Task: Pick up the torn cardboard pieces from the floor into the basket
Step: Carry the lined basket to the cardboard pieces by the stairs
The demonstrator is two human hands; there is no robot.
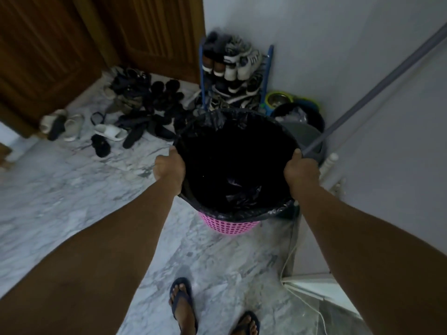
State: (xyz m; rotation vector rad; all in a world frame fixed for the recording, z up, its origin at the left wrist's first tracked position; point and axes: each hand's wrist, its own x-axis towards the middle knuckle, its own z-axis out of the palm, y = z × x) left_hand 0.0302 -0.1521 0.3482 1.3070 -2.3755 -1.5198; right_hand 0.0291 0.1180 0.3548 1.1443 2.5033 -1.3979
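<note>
Both hands are gripping the pink plastic basket (228, 226) by its rim, w/ the black bin liner (242, 165) folded over the edge: left hand (169, 169) is clasping the left side, fingers curled over the rim w/ liner trapped under them, right hand (301, 171) is doing the same on the right side. Basket is looking lifted or tilted toward the person, above the marble floor (72, 201), just in front of the flip-flop feet (183, 308). No torn cardboard pieces are showing anywhere in view, so the step in hand is prob carrying the basket over to wherever they're lying. To do it well: keep both grips level so the liner isn't slipping inside, steer clear of the grey pole (362, 93) leaning just beside the right hand and the grey bucket (312, 131) behind, avoid the shoe pile (145, 105) and shoe rack (232, 73), and set the basket down upright near the pieces, mouth staying open
</note>
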